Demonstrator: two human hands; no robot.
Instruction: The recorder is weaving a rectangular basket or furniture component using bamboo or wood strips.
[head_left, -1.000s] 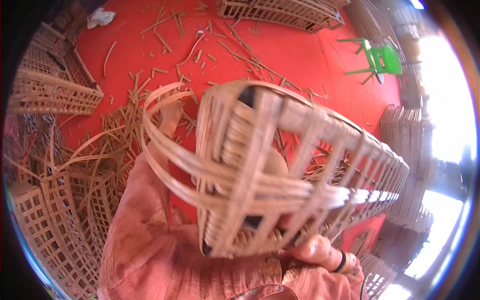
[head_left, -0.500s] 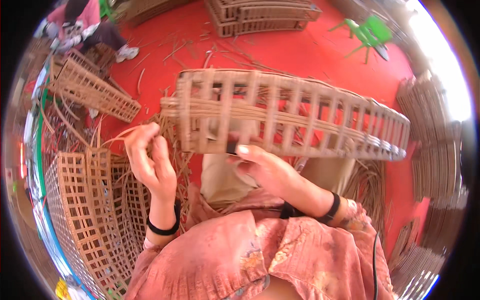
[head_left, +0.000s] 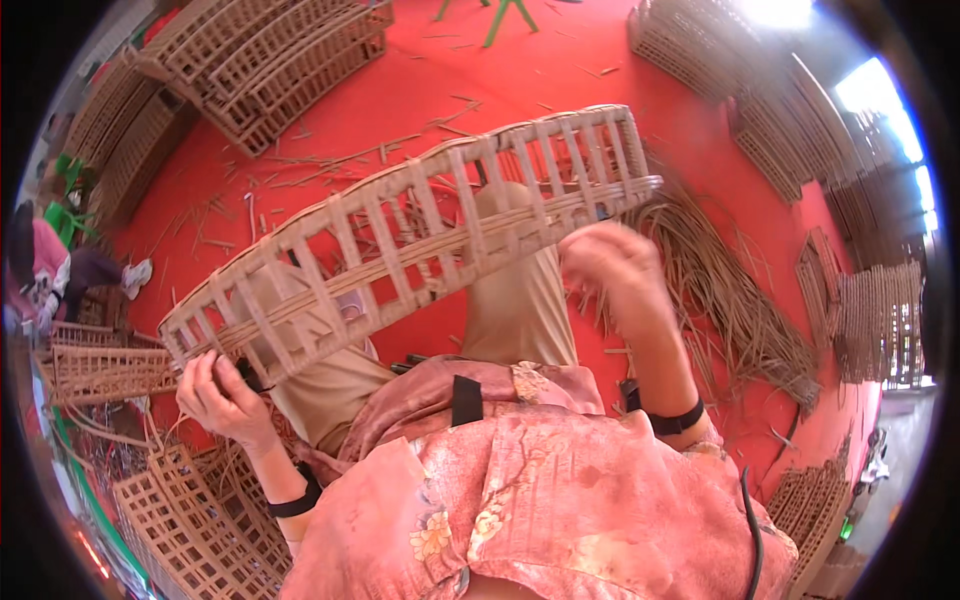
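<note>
A long, shallow woven basket [head_left: 440,243] with open slatted sides stretches at a slant across my lap, its right end farther from me and higher in view. A doubled band of strips runs along its middle. At the near left corner, the fingers of my left hand [head_left: 225,400] are closed on the basket's end. Close to the right end hovers my right hand [head_left: 620,275], its fingers smeared by motion; whether it touches the basket or holds a strip cannot be made out.
Stacked slatted baskets [head_left: 270,65] stand at the far left. A pile of loose brown strips [head_left: 745,310] lies on the red floor to my right. A lattice basket [head_left: 190,520] is beside my left arm. More woven stacks [head_left: 880,325] line the right. Another person [head_left: 55,265] sits at the left edge.
The basket has swung round, its left end now low and near me. My left hand has moved from a loose strip to that end. My right hand has left the basket's lower edge for the right end.
</note>
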